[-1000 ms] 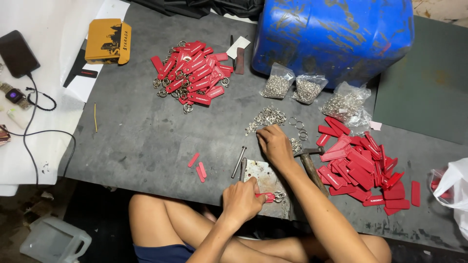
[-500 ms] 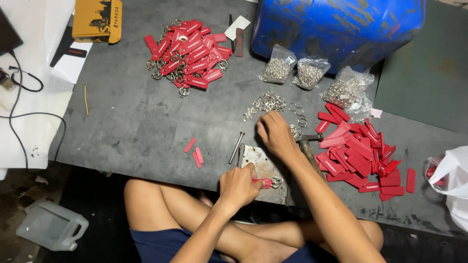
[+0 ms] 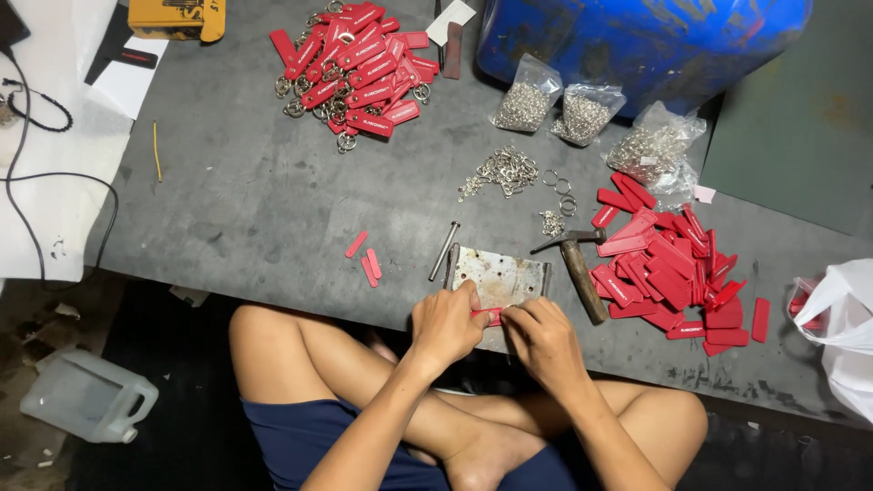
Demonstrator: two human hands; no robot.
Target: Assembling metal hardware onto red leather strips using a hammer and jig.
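Observation:
My left hand (image 3: 446, 323) and my right hand (image 3: 544, 338) meet at the near edge of a worn metal plate (image 3: 498, 275) and pinch one red tag (image 3: 486, 315) between them. A hammer (image 3: 576, 258) lies just right of the plate, a metal punch rod (image 3: 444, 250) just left of it. A heap of loose red tags (image 3: 671, 269) lies to the right. Finished red tags with key rings (image 3: 355, 64) are piled at the far side. Loose metal rings (image 3: 503, 170) lie beyond the plate.
Three clear bags of rings (image 3: 582, 114) lean against a blue barrel (image 3: 637, 36). Three red strips (image 3: 366, 259) lie left of the rod. A yellow box (image 3: 177, 16), a black cable (image 3: 55, 173), a white bag (image 3: 841, 318) and a plastic jug (image 3: 82, 398) surround the grey mat (image 3: 236, 200).
My right hand has drawn back from the ring pile beyond the plate to join my left hand at the plate's near edge. The view has shifted slightly.

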